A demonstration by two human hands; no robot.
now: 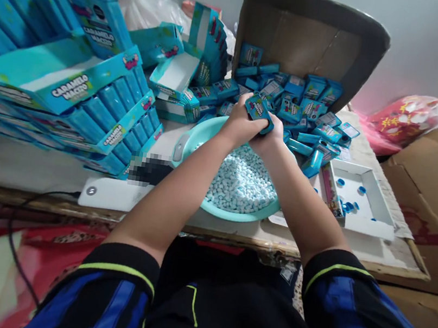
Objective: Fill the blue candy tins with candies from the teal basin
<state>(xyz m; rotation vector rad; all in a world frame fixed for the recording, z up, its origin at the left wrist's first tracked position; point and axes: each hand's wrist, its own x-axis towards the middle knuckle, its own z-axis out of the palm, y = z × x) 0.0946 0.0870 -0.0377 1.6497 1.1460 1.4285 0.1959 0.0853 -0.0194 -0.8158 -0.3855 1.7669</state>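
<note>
Above the turquoise bowl (232,214), a small blue candy box (258,107) with a printed label is gripped between both my hands. My left hand (240,123) is closed on its left side, thumb across the front. From the right and below, my right hand (271,138) wraps round the same box; its fingers are partly hidden. Many small pale blue and white candies (243,181) fill the bowl under my wrists. Just beyond my hands lies a heap of similar blue boxes (291,109), spilling from a tipped cardboard carton (312,35).
Stacked display boxes (69,92) of blue packs rise at the left. A white tray (381,204) with several blue caps stands at the right. A phone-like white device (109,194) with a black cable lies at the table's front edge. Brown cartons (433,185) stand at far right.
</note>
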